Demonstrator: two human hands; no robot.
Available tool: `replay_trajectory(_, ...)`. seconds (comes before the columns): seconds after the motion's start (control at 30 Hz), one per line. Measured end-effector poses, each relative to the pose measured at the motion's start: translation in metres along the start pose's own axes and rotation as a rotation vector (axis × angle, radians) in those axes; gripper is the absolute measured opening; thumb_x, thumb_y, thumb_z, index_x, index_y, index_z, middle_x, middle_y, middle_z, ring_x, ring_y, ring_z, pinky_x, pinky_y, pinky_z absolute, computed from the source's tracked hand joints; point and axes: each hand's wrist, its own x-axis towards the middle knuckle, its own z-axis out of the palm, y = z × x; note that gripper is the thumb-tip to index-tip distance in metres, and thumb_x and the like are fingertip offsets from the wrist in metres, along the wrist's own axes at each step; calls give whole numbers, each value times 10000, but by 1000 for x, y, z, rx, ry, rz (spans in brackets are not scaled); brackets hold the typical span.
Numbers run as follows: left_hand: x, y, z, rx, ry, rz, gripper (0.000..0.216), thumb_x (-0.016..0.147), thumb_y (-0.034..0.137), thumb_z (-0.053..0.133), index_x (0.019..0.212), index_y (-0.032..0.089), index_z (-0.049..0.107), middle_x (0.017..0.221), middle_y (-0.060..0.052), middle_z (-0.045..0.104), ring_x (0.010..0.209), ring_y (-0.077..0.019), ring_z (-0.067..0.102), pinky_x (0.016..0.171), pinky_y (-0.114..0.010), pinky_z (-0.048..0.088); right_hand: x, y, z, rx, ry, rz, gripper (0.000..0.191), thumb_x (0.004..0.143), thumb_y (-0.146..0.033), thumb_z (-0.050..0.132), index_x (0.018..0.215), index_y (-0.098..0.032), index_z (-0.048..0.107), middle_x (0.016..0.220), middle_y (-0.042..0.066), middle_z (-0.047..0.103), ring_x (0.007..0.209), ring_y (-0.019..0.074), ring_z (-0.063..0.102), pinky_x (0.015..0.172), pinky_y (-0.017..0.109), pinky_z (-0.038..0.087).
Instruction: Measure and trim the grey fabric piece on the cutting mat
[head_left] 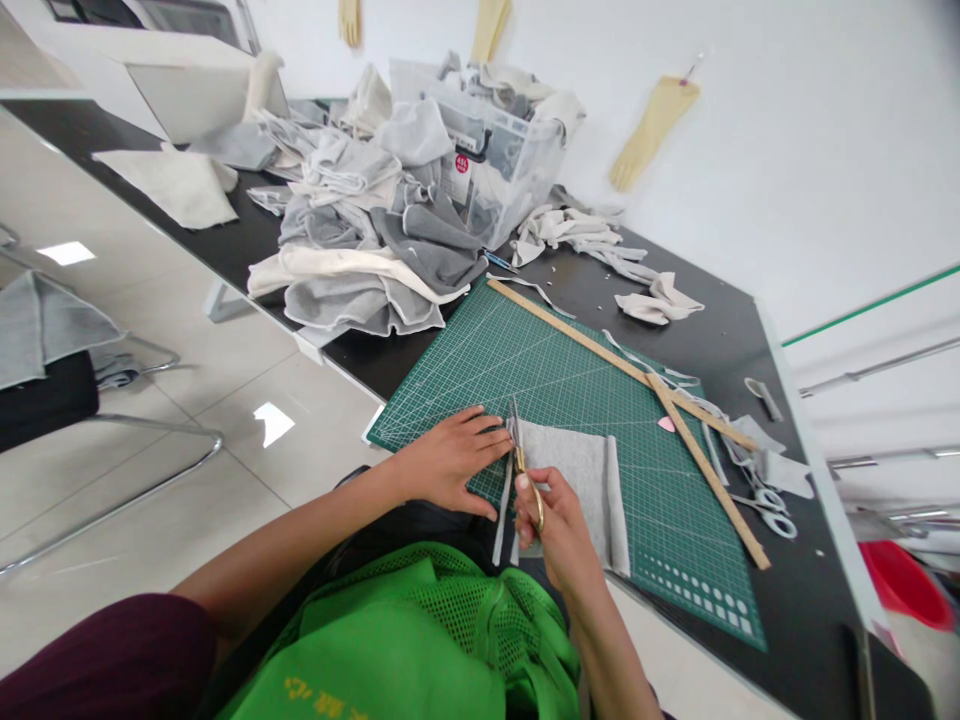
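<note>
My right hand (555, 520) is closed round the gold handles of a pair of scissors (519, 450), whose blades point away from me. The blades lie along the left edge of a grey piece of cloth (566, 460) on the green cutting mat (465, 370). A narrow strip (503, 525) hangs partly cut along that edge, beside the scissors. My left hand (454, 460) lies flat with fingers spread, its fingertips at the cloth's left edge near the blades. The right side of the cloth is folded or rolled into a band.
Two wooden rulers (570, 330) (709, 470) cross on the mat. White-handled scissors (772, 510) and scraps lie right. A heap of grey and cream cloths (360, 220) and a full clear plastic box (517, 150) stand at the back left. A chair (45, 410) is left.
</note>
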Motion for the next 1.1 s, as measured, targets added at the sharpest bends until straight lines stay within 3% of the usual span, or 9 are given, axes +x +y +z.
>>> replay_trajectory(0.83, 1, 0, 0, 8, 20, 6, 869, 795, 711, 665, 1423, 129, 513, 1387, -165, 622, 1371, -338, 506, 1240, -531, 241, -1, 4, -1, -68, -2, -22, 412, 875, -574, 707, 998, -242, 497, 507, -115, 505, 390, 93, 437, 407, 194, 356)
replay_trajectory(1.1, 4, 4, -5, 3, -4, -41, 956, 773, 774, 638, 1483, 160, 458, 1429, -169, 576, 1364, -346, 495, 1234, -531, 235, -11, -13, -8, 154, 17, 20, 399, 866, -589, 710, 924, -249, 511, 565, -92, 512, 398, 77, 419, 403, 199, 363)
